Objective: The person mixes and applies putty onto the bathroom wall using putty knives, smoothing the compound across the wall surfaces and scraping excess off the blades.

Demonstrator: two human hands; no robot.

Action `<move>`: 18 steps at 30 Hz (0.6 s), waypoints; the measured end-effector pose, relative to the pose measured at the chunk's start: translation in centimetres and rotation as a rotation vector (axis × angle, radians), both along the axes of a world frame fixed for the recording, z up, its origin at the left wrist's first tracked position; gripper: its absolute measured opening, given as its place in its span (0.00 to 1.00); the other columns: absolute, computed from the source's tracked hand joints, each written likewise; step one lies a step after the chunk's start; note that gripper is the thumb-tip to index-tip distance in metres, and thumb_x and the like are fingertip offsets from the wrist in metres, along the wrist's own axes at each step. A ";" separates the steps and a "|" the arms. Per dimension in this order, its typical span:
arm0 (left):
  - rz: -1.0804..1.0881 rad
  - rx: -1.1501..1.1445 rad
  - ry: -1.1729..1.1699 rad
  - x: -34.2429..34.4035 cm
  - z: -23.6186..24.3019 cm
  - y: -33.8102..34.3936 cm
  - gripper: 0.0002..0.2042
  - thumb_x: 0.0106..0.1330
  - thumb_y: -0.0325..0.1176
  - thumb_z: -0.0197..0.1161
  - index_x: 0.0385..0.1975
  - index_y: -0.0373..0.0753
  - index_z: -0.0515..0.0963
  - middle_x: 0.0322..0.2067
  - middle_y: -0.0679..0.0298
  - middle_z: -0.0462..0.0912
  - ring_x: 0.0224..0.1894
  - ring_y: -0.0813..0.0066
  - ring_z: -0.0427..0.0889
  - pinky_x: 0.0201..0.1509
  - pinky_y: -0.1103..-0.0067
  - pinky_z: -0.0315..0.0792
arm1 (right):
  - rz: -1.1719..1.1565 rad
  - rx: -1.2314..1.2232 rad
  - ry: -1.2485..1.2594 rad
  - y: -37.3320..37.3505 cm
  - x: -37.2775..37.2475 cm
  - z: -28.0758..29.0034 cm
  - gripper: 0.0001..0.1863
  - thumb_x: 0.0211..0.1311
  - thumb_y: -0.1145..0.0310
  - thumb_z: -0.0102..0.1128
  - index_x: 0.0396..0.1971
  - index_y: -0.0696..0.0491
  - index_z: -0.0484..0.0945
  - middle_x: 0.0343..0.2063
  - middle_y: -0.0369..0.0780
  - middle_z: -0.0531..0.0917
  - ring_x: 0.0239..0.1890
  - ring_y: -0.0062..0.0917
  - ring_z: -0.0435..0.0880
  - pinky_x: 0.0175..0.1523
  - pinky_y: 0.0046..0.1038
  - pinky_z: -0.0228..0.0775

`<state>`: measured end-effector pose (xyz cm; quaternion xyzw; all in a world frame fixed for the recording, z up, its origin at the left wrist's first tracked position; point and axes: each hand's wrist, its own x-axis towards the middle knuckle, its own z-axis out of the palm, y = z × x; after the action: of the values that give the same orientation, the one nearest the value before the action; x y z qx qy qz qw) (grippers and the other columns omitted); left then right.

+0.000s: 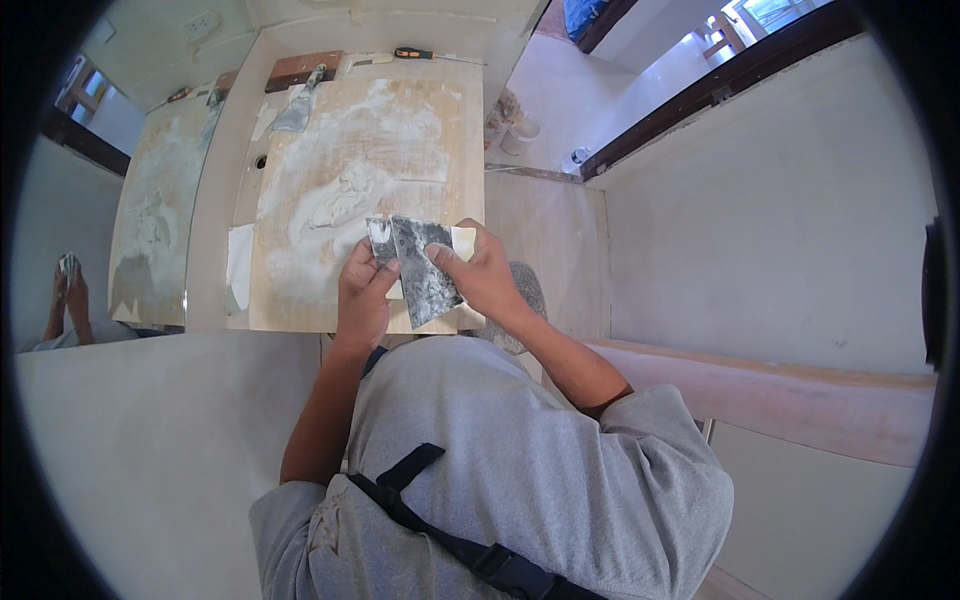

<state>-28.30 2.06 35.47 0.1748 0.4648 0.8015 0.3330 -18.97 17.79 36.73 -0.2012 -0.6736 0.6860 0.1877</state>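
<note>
Above the near edge of the wooden board, my two hands hold dark grey sandpaper smeared with white powder. Its pale cream backing shows at the right. My right hand is closed on the larger piece, thumb pressed on the dark face. My left hand pinches a smaller dark part at the left edge; whether both parts are one sheet cannot be made out. Beyond my hands, a mound of white filler powder lies spread on the board. A putty knife rests at the board's far left.
A screwdriver with an orange and black handle lies along the back. A mirror on the left reflects board and hands. A white bucket stands on the floor to the far right. A pale wall rises at the right.
</note>
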 end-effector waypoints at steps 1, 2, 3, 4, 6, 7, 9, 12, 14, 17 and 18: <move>0.062 -0.032 0.041 0.2 -0.2 0.0 0.19 0.71 0.21 0.55 0.61 0.30 0.69 0.51 0.59 0.82 0.54 0.76 0.80 0.61 0.77 0.71 | -0.032 0.048 0.010 -0.2 0.1 0.0 0.12 0.64 0.69 0.69 0.40 0.59 0.78 0.26 0.38 0.84 0.29 0.15 0.78 0.35 0.24 0.73; 0.124 -0.064 0.083 0.4 -0.3 0.0 0.18 0.71 0.22 0.55 0.61 0.31 0.70 0.50 0.60 0.83 0.52 0.77 0.80 0.59 0.78 0.72 | -0.064 0.096 0.021 -0.4 0.2 0.0 0.12 0.63 0.69 0.69 0.39 0.59 0.78 0.25 0.37 0.84 0.28 0.15 0.78 0.34 0.24 0.72; 0.125 -0.064 0.082 0.5 -0.2 -0.1 0.18 0.71 0.22 0.55 0.61 0.31 0.70 0.50 0.60 0.83 0.52 0.77 0.80 0.59 0.78 0.72 | -0.064 0.096 0.021 -0.5 0.3 0.0 0.12 0.63 0.69 0.69 0.39 0.59 0.78 0.25 0.37 0.84 0.28 0.15 0.78 0.34 0.24 0.72; 0.164 -0.117 0.107 0.8 0.0 -0.1 0.17 0.72 0.23 0.55 0.59 0.30 0.71 0.48 0.60 0.83 0.50 0.77 0.80 0.57 0.78 0.72 | -0.066 0.123 0.001 -0.4 0.4 0.1 0.12 0.63 0.68 0.69 0.40 0.59 0.78 0.24 0.37 0.84 0.27 0.14 0.78 0.32 0.24 0.71; 0.202 -0.170 0.131 1.2 0.2 0.0 0.16 0.73 0.25 0.56 0.58 0.30 0.72 0.47 0.61 0.83 0.48 0.78 0.80 0.55 0.78 0.72 | -0.069 0.150 -0.021 -0.5 0.6 0.4 0.13 0.64 0.68 0.69 0.41 0.59 0.78 0.23 0.37 0.83 0.26 0.14 0.78 0.31 0.24 0.70; 0.252 -0.315 0.269 1.4 0.5 0.2 0.15 0.73 0.27 0.56 0.57 0.30 0.73 0.46 0.61 0.83 0.47 0.77 0.80 0.54 0.78 0.73 | -0.069 0.179 -0.035 -0.8 0.7 0.8 0.13 0.64 0.67 0.69 0.41 0.59 0.78 0.22 0.38 0.83 0.25 0.14 0.78 0.30 0.25 0.70; 0.302 -0.459 0.407 1.8 0.7 0.3 0.15 0.74 0.29 0.57 0.56 0.30 0.74 0.45 0.61 0.84 0.46 0.76 0.80 0.53 0.77 0.73 | -0.068 0.209 -0.050 -1.2 0.8 1.4 0.13 0.64 0.67 0.69 0.42 0.59 0.78 0.21 0.38 0.84 0.24 0.14 0.77 0.29 0.25 0.69; 0.277 -0.405 0.333 2.2 0.7 0.1 0.14 0.74 0.32 0.58 0.54 0.30 0.75 0.43 0.59 0.84 0.44 0.74 0.80 0.52 0.76 0.73 | -0.052 0.247 -0.017 -1.8 1.1 1.7 0.13 0.64 0.67 0.68 0.42 0.59 0.78 0.22 0.41 0.84 0.24 0.15 0.78 0.30 0.26 0.70; 0.293 -0.476 0.437 2.4 0.9 -0.1 0.14 0.75 0.32 0.59 0.53 0.29 0.75 0.41 0.61 0.84 0.43 0.79 0.79 0.49 0.80 0.74 | -0.078 0.292 0.033 -2.1 1.2 1.9 0.13 0.63 0.67 0.68 0.42 0.59 0.78 0.22 0.42 0.85 0.24 0.16 0.78 0.31 0.27 0.71; 0.274 -0.490 0.495 2.4 1.5 -0.3 0.15 0.75 0.33 0.58 0.53 0.28 0.74 0.40 0.59 0.84 0.42 0.77 0.80 0.48 0.79 0.74 | -0.054 0.251 0.014 -1.9 1.1 1.2 0.13 0.63 0.67 0.68 0.42 0.59 0.78 0.23 0.43 0.85 0.25 0.17 0.79 0.32 0.28 0.71; 0.275 -0.491 0.496 2.2 1.6 -0.4 0.15 0.75 0.33 0.58 0.53 0.28 0.74 0.40 0.59 0.84 0.42 0.77 0.80 0.48 0.79 0.74 | -0.053 0.251 0.015 -1.8 1.0 1.0 0.13 0.63 0.67 0.68 0.42 0.59 0.78 0.23 0.43 0.85 0.25 0.17 0.79 0.32 0.28 0.71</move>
<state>-26.11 1.70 37.07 0.2145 0.7287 0.6369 0.1315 -17.97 15.96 37.73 -0.1886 -0.7471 0.5927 0.2344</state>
